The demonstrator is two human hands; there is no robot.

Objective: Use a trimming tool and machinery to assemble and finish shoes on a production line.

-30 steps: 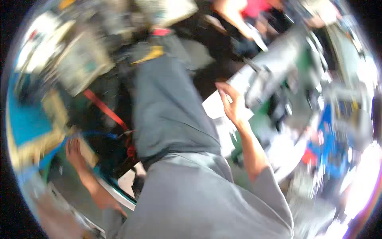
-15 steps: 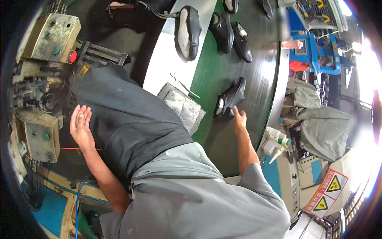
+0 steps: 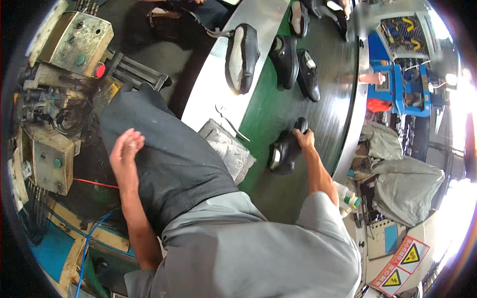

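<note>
My right hand (image 3: pixel 306 139) grips a black shoe (image 3: pixel 285 153) near one end, over the dark green conveyor belt (image 3: pixel 268 196). The fingers are closed round that end, and motion blurs the shoe a little. Nothing is held in my left hand (image 3: pixel 127 147), which hovers over my dark apron with its fingers loosely bent and partly apart. Farther along the belt stand two black shoes, one slip-on (image 3: pixel 285 62) and one with a white piece at its opening (image 3: pixel 309 77). On the pale metal ledge lies another black shoe (image 3: pixel 250 52) with a light inside showing.
A folded grey patterned cloth (image 3: pixel 226 149) and a thin, curved white strip (image 3: pixel 231 123) lie beside the belt. Worn control boxes (image 3: pixel 52 164) stand at left. White bottles (image 3: pixel 348 196) sit by the belt's right edge. At the top, another person's hand (image 3: pixel 344 6) is near shoes.
My right hand has reached forward and closed on the shoe, which now lies tilted differently. My left hand has moved inward over the apron, its fingers more bent. The view has shifted slightly.
</note>
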